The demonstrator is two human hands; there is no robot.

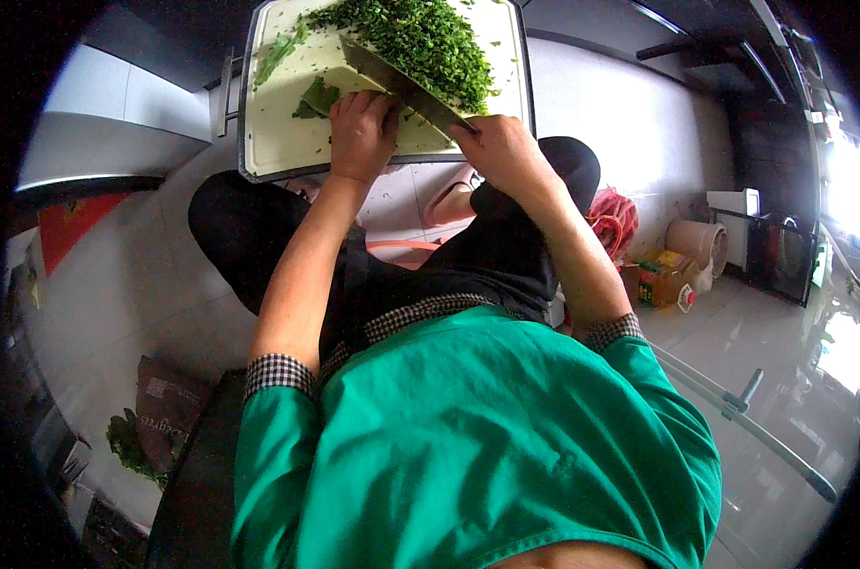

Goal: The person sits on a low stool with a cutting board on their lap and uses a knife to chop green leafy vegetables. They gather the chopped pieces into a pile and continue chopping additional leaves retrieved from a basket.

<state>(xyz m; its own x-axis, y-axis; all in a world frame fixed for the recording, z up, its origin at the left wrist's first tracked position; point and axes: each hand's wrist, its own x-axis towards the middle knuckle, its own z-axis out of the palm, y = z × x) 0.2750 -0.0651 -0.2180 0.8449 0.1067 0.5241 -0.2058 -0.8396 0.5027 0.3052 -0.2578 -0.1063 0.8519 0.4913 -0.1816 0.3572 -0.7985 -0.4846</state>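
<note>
My right hand (501, 153) grips the handle of a broad-bladed kitchen knife (401, 85), whose blade slants to the upper left over a white cutting board (280, 142) with a dark rim. My left hand (362, 135) rests on the board just below the blade, fingers bent and close together. Whether anything lies under those fingertips is hidden. A torn piece of green leaf (319, 98) is beside them. Beyond the blade spreads a heap of finely chopped leafy greens (430, 50). At the board's upper left lies a larger strip of leaf (280, 55).
The board is above my knees, over a tiled floor (195, 249). To the right stand a red bag (612, 222), a bottle of yellow oil (664, 277) and a bucket (696, 245). A pole (771, 441) lies lower right. Leafy greens (127, 444) sit by a brown bag (166, 402) at lower left.
</note>
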